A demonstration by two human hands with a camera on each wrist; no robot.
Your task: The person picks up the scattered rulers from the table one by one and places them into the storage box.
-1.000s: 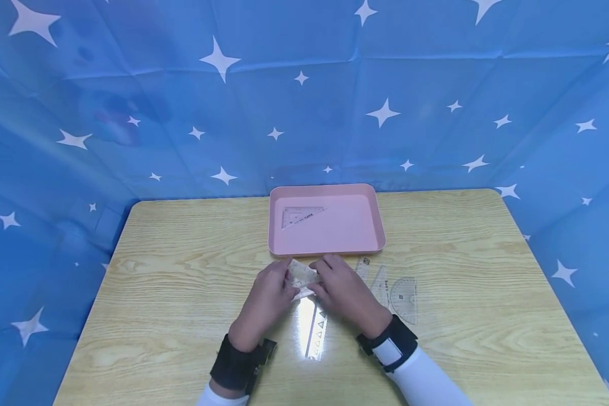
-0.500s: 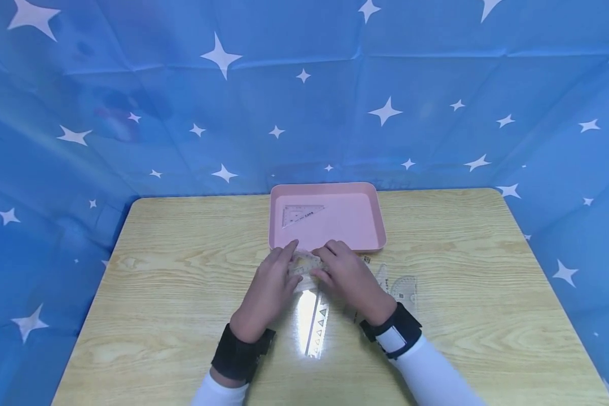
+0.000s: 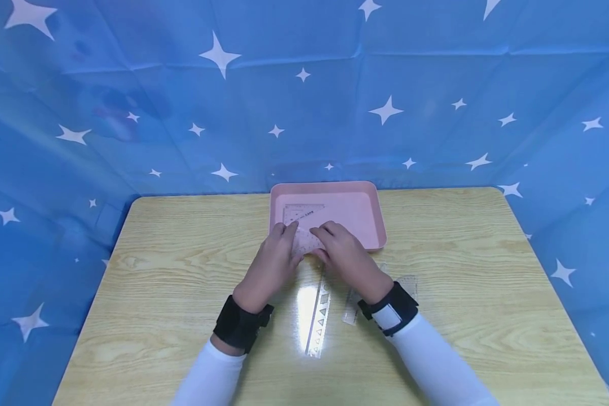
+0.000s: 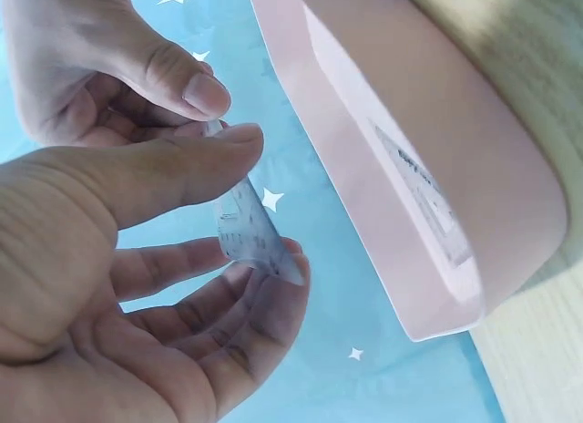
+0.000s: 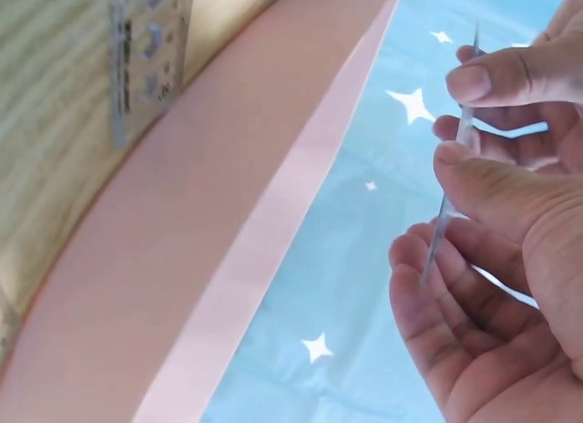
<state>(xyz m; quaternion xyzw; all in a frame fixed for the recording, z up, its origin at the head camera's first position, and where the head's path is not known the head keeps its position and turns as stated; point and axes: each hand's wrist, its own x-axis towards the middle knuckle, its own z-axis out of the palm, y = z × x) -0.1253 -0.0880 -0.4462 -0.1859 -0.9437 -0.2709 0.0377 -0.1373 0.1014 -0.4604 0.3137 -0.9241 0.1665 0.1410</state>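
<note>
Both hands hold one clear plastic set square point(image 3: 307, 241) between them, over the front part of the pink tray point(image 3: 355, 211). My left hand point(image 3: 274, 262) pinches its left side, with thumb and fingertips on the plastic point(image 4: 248, 230) in the left wrist view. On the other side, my right hand point(image 3: 347, 256) pinches it. Seen from the right wrist, the held set square point(image 5: 444, 213) is nearly edge-on and stands above the tray wall point(image 5: 209, 168). Another clear set square point(image 3: 293, 211) lies flat in the tray's left half, partly covered by the left hand's fingers.
A clear ruler with cut-out shapes point(image 3: 318, 321) lies on the wooden table point(image 3: 182, 270) below the hands. Another clear ruler point(image 3: 351, 310) and a protractor point(image 3: 409, 285) lie partly hidden under the right forearm. A blue star-patterned cloth point(image 3: 304, 113) hangs behind the table.
Both hands have moved forward with the set square, from the table in front of the tray to over its front rim. The other set square in the tray has stayed put.
</note>
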